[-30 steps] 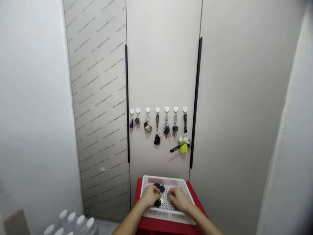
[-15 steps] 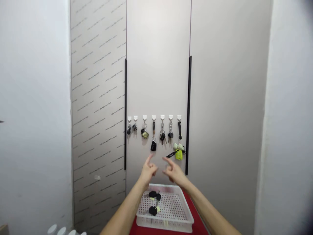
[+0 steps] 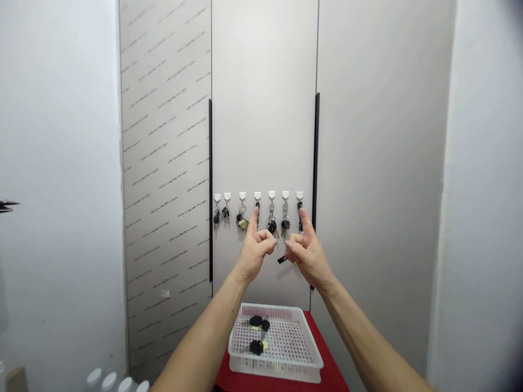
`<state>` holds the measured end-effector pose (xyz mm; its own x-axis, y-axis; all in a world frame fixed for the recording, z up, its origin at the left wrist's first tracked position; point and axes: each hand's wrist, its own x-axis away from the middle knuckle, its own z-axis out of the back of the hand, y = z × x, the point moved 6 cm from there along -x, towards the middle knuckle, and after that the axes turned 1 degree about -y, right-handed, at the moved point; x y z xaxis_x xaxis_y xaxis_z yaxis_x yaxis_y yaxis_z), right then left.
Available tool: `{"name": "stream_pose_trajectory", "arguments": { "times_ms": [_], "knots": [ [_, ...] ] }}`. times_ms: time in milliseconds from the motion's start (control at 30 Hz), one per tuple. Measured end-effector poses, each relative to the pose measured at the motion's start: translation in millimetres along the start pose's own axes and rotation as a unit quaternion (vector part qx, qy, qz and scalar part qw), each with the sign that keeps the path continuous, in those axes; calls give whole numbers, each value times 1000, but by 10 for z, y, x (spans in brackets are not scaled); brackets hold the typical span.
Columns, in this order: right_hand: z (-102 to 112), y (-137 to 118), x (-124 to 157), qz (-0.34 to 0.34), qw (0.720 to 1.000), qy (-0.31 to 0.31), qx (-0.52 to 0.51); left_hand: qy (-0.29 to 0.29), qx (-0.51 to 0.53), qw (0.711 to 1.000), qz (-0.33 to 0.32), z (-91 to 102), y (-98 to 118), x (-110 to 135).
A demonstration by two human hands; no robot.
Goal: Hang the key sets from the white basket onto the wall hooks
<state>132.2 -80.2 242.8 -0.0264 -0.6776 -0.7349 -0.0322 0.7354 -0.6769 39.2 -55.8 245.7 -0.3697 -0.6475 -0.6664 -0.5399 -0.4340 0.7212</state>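
Note:
My left hand (image 3: 257,250) is raised in front of the hanging keys, index finger pointing up and the others curled, nothing held. Its fingertip overlaps a key strap (image 3: 258,206) on the middle hook. On the other side, my right hand (image 3: 308,253) makes the same pointing shape, also without anything in it. It covers most of the rightmost keychain (image 3: 300,206); a black tag (image 3: 282,259) shows beside it. Between the hands hang two key bunches (image 3: 272,226) (image 3: 285,224). Further left are a bunch with a greenish fob (image 3: 242,223) and two smaller bunches (image 3: 216,218) (image 3: 226,213).
Several white hooks (image 3: 272,194) line the cabinet door (image 3: 263,109) between two black handles (image 3: 316,163) (image 3: 210,190). Below, a white plastic basket (image 3: 273,373) with black keys (image 3: 256,347) stands on a red surface (image 3: 333,375). White round-topped things (image 3: 109,380) sit at lower left.
Both hands have risen from just above the basket to the height of the hanging keys. My right hand has shifted right, now covering most of the rightmost keychain. The basket keys stay put.

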Motion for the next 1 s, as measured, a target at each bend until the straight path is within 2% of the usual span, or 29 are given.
{"name": "stream_pose_trajectory", "arguments": {
  "times_ms": [133,233,333,400,500,600,667,733,800,900,1000],
  "knots": [
    [80,198,-57,-34,999,-7,40,10,-18,999,34,97,-256,-78],
    [425,528,-250,-104,982,61,144,41,-54,990,123,288,-637,-144],
    [964,749,-547,-124,934,194,275,85,-95,970,209,512,-983,-196],
    [1237,816,-765,-110,895,237,362,112,-122,957,236,629,-1111,-251],
    [1455,948,-1021,-122,845,233,466,145,-176,944,239,737,-1175,-399],
    [1536,1130,-1153,-158,819,202,513,165,-234,934,214,778,-1191,-651],
    [1557,1200,-1218,-165,836,196,485,167,-278,926,191,770,-1220,-860],
    [1568,1170,-1297,-146,874,215,412,167,-334,912,170,735,-1261,-1071],
    [1547,1037,-1395,-104,909,229,331,174,-393,891,148,674,-1297,-1252],
    [1452,741,-1519,-43,941,221,252,206,-473,848,124,562,-1323,-1429],
    [1309,561,-1530,-50,963,176,195,227,-525,810,129,472,-1331,-1527]
  ]
}}
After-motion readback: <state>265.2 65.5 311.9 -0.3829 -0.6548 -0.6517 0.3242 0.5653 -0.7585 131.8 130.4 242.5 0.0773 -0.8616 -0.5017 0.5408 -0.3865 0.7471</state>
